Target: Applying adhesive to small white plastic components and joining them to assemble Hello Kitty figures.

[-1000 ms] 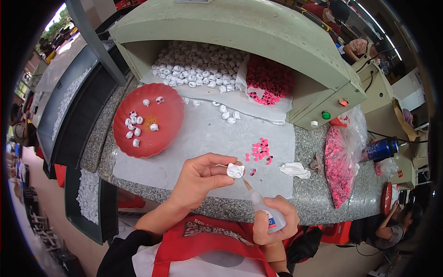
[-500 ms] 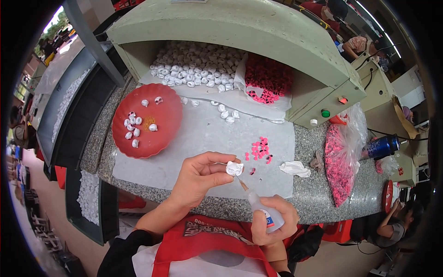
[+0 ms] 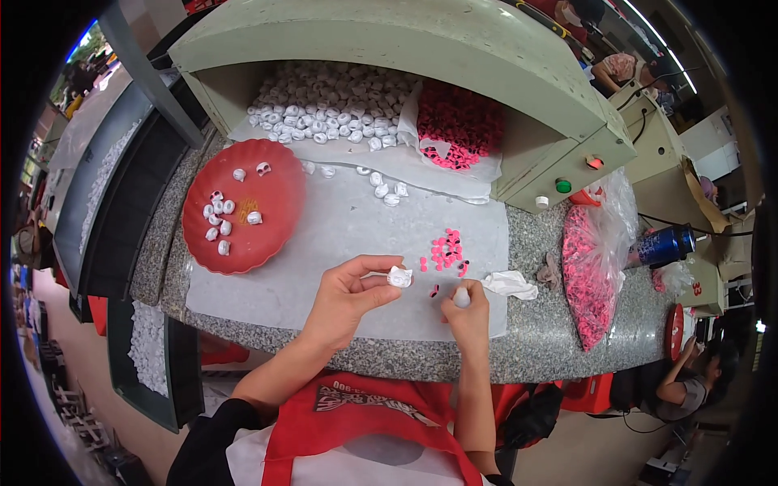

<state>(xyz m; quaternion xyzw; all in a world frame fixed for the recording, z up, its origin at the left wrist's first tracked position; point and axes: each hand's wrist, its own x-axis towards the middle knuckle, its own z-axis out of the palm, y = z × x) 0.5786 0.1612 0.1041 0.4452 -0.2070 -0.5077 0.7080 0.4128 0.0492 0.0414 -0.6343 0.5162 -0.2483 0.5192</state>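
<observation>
My left hand (image 3: 347,296) pinches a small white cat-shaped piece (image 3: 399,277) between thumb and fingertips, above the white paper sheet (image 3: 348,227). To its right, my right hand (image 3: 468,320) is closed round a squeeze bottle (image 3: 461,297); only its pale rounded end shows and the hand hides the rest. Just beyond that hand lies a scatter of small pink pieces (image 3: 446,250), some with black on them. One dark pink piece (image 3: 434,290) sits apart from them, close to the right hand. Several loose white pieces (image 3: 382,190) rest farther back on the paper.
A red scalloped plate (image 3: 284,223) with several white pieces stands at the left. Under the pale green cabinet (image 3: 389,36) are heaps of white pieces (image 3: 324,101) and pink pieces (image 3: 458,121). On the right lie a crumpled tissue (image 3: 510,284), a bag of pink pieces (image 3: 587,275) and a blue can (image 3: 663,245).
My right hand has moved up and forward with the bottle, whose nozzle has left the white piece. My left hand still holds that piece. The view has shifted slightly.
</observation>
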